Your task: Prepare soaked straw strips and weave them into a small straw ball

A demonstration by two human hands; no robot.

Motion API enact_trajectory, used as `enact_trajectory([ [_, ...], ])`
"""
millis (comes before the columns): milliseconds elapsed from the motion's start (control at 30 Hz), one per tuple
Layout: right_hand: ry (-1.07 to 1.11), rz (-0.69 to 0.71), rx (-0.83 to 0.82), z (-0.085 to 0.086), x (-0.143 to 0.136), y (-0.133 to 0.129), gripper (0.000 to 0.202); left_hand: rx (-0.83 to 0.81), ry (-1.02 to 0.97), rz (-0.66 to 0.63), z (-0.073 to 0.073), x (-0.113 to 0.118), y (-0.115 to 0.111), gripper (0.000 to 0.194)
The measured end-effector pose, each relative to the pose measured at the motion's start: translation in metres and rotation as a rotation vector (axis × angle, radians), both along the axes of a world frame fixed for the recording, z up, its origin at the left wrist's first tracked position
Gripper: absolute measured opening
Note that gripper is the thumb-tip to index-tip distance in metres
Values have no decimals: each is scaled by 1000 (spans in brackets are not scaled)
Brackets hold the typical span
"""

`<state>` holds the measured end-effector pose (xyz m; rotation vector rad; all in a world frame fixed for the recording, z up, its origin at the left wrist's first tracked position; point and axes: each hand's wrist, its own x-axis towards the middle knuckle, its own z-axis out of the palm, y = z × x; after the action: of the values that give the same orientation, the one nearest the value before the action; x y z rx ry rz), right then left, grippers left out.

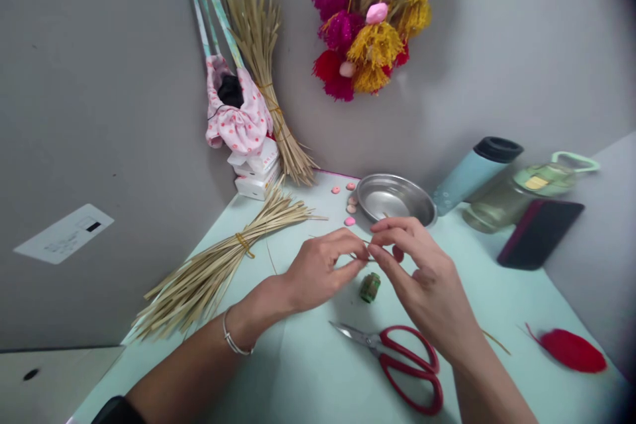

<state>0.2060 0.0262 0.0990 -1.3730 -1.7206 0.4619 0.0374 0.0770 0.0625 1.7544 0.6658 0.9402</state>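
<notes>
Thin strand (366, 242) sits between the fingertips of both hands, held up over the pale table (313, 371). Left hand (318, 268): thumb and forefinger pinched on it. Right hand (422, 271): thumb and forefinger pinch it too, other fingers loosely curled (exact contact partly hidden). Small green piece (370, 287) just below, red-handled scissors (371, 341) nearer the wearer. Further out: steel bowl (397, 197), pink beads (350, 220) beside it, tied straw bundle (218, 271) left, red tassel (574, 350) right.
</notes>
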Motion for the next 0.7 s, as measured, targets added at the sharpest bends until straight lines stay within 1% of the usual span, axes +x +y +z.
enact_trajectory([
  [33, 84, 15, -88, -1, 4, 2, 13, 10, -6, -54, 2, -1, -2, 9],
  [67, 195, 45, -191, -3, 7, 5, 15, -14, -36, -94, 4, -1, -3, 8],
  [100, 318, 86, -295, -4, 10, 8, 17, -65, -88, -122, 6, -1, -4, 8],
  [167, 526, 175, -461, -6, 13, 12, 19, -229, -223, -145, 9, -1, -6, 10],
  [233, 641, 238, -543, -8, 13, 15, 20, -441, -341, -150, 11, 0, -6, 12],
  [300, 705, 248, -558, -10, 11, 17, 21, -642, -432, -135, 10, 2, -5, 15],
  [400, 769, 178, -466, -14, 8, 18, 21, -847, -559, -122, 7, 4, -4, 17],
  [467, 745, 68, -338, -15, 6, 16, 18, -919, -621, -118, 5, 4, -2, 17],
  [500, 691, -3, -259, -14, 5, 15, 16, -937, -642, -111, 4, 4, -2, 17],
  [567, 489, -126, -70, -11, 2, 10, 10, -951, -678, -85, 3, 4, -1, 16],
  [600, 346, -153, 27, -9, -1, 8, 7, -954, -696, -72, 3, 4, -2, 16],
  [667, 30, -150, 184, -9, -6, 3, 4, -962, -731, -55, 3, 5, -3, 13],
  [700, -122, -144, 238, -11, -9, 2, 6, -963, -743, -53, 3, 6, -4, 11],
])
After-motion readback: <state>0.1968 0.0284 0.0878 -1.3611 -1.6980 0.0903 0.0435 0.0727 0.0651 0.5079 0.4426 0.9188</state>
